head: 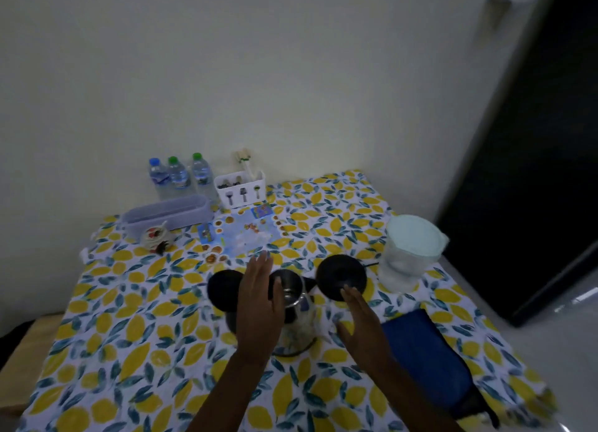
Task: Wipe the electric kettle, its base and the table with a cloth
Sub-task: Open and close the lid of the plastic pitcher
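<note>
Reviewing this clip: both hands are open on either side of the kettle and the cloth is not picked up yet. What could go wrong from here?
1. The kettle stands with its lid open, off its base; a knock from the left hand or right hand might tip it, and any water inside would spill.
2. The base's cord runs toward the jug, so wiping there could snag it.
3. The blue cloth lies near the table's edge and could slide off.

Dim room: plain pale wall (pixel 259 75) behind, dark door (pixel 534 172) at right, glossy light floor (pixel 550 318).
</note>
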